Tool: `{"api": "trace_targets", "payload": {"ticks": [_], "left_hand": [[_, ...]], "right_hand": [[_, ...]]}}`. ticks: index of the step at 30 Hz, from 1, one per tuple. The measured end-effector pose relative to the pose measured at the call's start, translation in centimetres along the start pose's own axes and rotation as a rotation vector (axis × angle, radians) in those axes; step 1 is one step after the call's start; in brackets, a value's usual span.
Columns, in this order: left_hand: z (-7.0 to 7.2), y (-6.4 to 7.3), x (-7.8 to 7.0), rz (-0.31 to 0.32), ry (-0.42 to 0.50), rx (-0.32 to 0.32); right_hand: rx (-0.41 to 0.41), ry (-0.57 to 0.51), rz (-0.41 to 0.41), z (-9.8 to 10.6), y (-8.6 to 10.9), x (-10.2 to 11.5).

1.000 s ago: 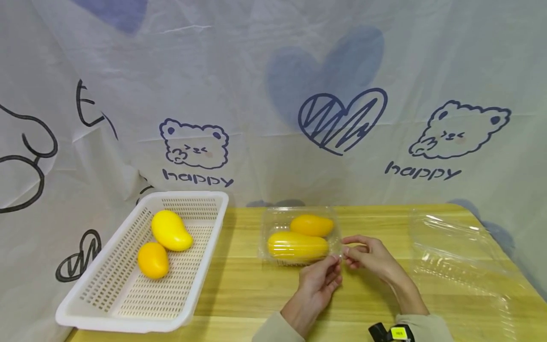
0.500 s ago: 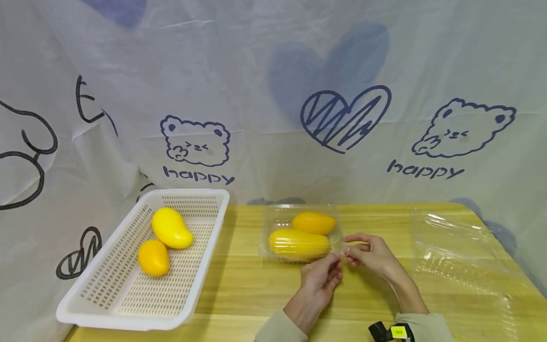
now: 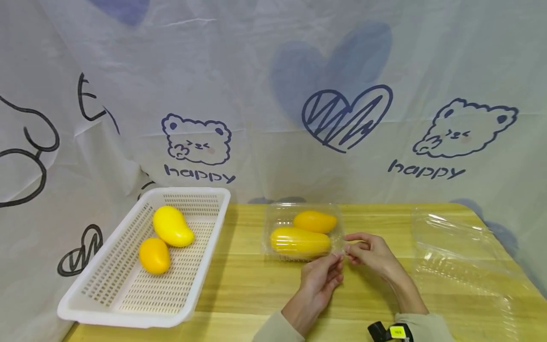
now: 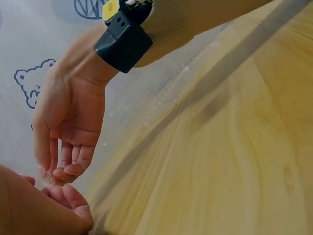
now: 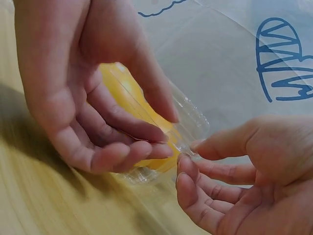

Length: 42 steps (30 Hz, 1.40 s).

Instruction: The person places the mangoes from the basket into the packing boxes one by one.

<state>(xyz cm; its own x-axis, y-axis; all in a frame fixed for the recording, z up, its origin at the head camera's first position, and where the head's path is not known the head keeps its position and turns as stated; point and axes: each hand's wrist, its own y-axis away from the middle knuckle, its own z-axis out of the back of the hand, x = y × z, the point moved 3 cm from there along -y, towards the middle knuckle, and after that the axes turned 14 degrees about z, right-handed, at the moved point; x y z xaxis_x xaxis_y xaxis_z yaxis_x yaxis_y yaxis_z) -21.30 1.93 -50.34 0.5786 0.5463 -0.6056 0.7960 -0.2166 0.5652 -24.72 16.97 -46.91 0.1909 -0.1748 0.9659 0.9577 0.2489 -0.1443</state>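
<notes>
A clear plastic clamshell box [image 3: 267, 237] sits on the wooden table with two yellow mangoes [image 3: 301, 241] inside. The left hand [image 3: 318, 280] pinches the box's near right corner between thumb and fingers. Close beside it, the right hand [image 3: 372, 256] pinches the right edge of the same box, its fingertips almost meeting the left hand's. In the right wrist view, a thin clear plastic edge [image 5: 183, 142] runs between the two hands. The left hand [image 5: 98, 98] partly hides the box and a mango there. The left wrist view barely shows the plastic at the fingertips.
On the left stands a white perforated basket [image 3: 188, 304] holding two more mangoes [image 3: 173, 226]. Clear empty plastic packaging [image 3: 461, 266] lies at the table's right side. Behind the wooden table [image 3: 239, 294] hangs a printed cloth [image 3: 265, 156]. A wrist camera [image 3: 391, 331] is strapped to the right sleeve.
Both hands keep their pinch at the box's right corner, with only slight finger shifts. The whole head view has moved a little; the basket and mangoes stay in place.
</notes>
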Motion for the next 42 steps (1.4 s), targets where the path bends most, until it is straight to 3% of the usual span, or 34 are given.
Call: {"api": "trace_targets", "payload": {"ticks": [10,16,18,21,30,36,39,42], "left_hand": [[1.6,0.8,-1.0,-0.003,-0.123,0.077],[1.7,1.2,-1.1,0.033,-0.268,0.209],[1.5,1.3,-1.1,0.018,-0.315,0.249],[1.4,1.4,-1.5,-0.058,-0.414,0.265],[1.3,3.1,-5.2,-0.351,-0.863,0.253],[1.2,4.4,-7.3,-0.453,-1.078,0.286],[1.7,4.9,-9.0,-0.523,-1.135,0.245],[2.3,5.2,-10.6,-0.613,-1.183,0.130]], "right_hand": [[-0.018,0.056,-0.006,-0.1,0.0,0.0],[-0.014,0.051,0.009,-0.1,0.0,0.1],[-0.011,0.056,0.014,0.0,0.0,0.1],[-0.010,0.055,0.017,0.0,0.0,0.0],[0.009,0.025,0.023,0.1,0.1,0.0],[0.003,0.029,0.021,0.0,0.1,0.1],[0.001,0.023,0.021,0.0,0.1,0.1],[0.002,0.011,0.023,0.0,0.0,0.0]]}}
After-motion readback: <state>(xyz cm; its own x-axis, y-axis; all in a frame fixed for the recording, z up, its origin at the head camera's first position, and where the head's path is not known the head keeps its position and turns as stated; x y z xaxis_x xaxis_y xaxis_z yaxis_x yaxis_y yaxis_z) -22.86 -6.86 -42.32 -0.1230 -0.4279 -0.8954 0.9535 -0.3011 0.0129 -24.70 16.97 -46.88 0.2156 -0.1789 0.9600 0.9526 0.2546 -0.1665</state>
